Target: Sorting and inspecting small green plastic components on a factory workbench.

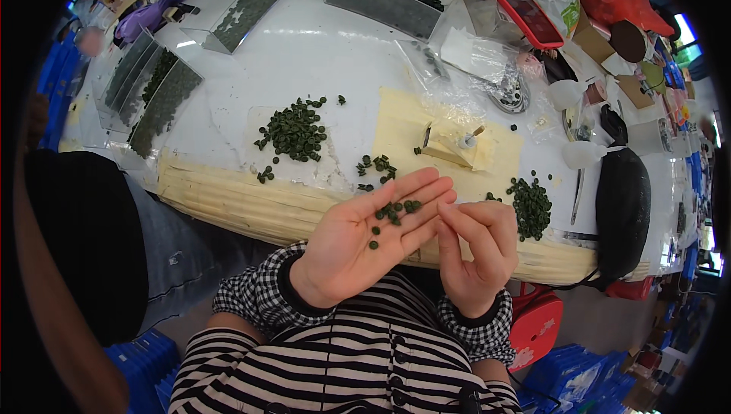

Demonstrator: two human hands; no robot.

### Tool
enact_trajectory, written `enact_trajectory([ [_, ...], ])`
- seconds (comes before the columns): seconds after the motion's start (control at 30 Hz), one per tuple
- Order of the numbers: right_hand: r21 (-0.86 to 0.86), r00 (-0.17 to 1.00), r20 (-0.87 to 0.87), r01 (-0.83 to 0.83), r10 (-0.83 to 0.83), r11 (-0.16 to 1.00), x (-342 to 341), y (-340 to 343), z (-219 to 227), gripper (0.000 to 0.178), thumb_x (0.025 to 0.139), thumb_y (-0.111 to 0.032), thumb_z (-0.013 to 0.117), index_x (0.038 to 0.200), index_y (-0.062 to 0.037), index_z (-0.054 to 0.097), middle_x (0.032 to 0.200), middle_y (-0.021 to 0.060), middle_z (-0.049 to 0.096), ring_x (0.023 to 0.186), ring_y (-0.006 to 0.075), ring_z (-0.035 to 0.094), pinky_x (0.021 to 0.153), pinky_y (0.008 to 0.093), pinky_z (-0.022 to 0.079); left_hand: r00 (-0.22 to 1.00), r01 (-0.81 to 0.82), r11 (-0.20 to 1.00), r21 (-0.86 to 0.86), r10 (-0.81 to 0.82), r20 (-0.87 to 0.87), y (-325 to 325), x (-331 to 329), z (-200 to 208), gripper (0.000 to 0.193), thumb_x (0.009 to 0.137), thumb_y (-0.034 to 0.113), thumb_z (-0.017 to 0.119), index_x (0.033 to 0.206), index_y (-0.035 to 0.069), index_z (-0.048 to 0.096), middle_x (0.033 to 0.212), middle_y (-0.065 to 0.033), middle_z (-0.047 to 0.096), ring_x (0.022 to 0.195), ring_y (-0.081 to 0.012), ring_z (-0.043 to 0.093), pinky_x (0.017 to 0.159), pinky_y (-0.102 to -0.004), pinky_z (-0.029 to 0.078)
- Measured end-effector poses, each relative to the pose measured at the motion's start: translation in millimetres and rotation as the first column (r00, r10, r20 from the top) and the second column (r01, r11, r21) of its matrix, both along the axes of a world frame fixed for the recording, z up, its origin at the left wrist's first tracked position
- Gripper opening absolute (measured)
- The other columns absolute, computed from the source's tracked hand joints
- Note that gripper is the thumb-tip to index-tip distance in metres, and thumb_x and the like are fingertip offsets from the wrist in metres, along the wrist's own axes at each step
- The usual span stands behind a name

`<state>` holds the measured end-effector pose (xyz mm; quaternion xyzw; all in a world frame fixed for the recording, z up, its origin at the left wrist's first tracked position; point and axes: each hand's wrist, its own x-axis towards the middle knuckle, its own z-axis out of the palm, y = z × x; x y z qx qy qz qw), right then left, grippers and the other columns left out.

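My left hand [358, 235] is palm up above the table's front edge, its fingers stretched out and slightly cupped. Several small dark green discs [394, 211] lie loose on its palm and fingers. Close beside its fingertips, my right hand [481, 250] is closed in a pinch; anything between thumb and forefinger is too small to make out. Just beyond the hands, a cream block with an upright pin [454, 145] stands on a yellow sheet [392, 121]. More green pieces form a large pile [293, 134] at left, a small cluster [377, 164] in the middle and another pile [531, 208] at right.
Clear bins of green pieces [384, 3] stand along the back and left. A red-cased phone [518, 4], plastic bags and cups crowd the right rear. A black pouch [623, 212] and tweezers [579, 195] lie at right. Another person's dark-clothed body [84, 239] is at left.
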<state>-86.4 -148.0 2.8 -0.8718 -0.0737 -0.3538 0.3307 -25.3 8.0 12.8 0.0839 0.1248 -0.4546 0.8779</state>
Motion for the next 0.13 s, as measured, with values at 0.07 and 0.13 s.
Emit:
enact_trajectory([
  [0.07, -0.033, 0.999, -0.038, -0.005, 0.004, 0.999, 1.6, -2.3, 2.4, 0.034, 0.065, 0.001, 0.076, 0.097, -0.0080, 0.072, 0.087, 0.0058, 0.062, 0.076, 0.0246, 0.056, 0.066, 0.0348, 0.046, 0.998, 0.067, 0.997, 0.025, -0.067, 0.010, -6.1, -4.7, -4.4, 0.048, 0.105, 0.020, 0.029, 0.143, -0.008, 0.027, 0.149, -0.0226, 0.029, 0.138, -0.0292, 0.032, 0.117, -0.0402, 0.026],
  [0.13, -0.119, 0.993, -0.115, -0.018, 0.004, 0.993, 2.3, -6.7, 6.2, 0.032, 0.068, 0.000, 0.075, 0.099, -0.0079, 0.072, 0.087, 0.0059, 0.062, 0.082, 0.0249, 0.055, 0.069, 0.0349, 0.047, 0.995, 0.103, 0.992, 0.075, -0.103, -0.011, -9.8, -5.0, -4.5, 0.045, 0.105, 0.020, 0.026, 0.143, -0.004, 0.030, 0.147, -0.0172, 0.033, 0.133, -0.0252, 0.037, 0.116, -0.0381, 0.028],
])
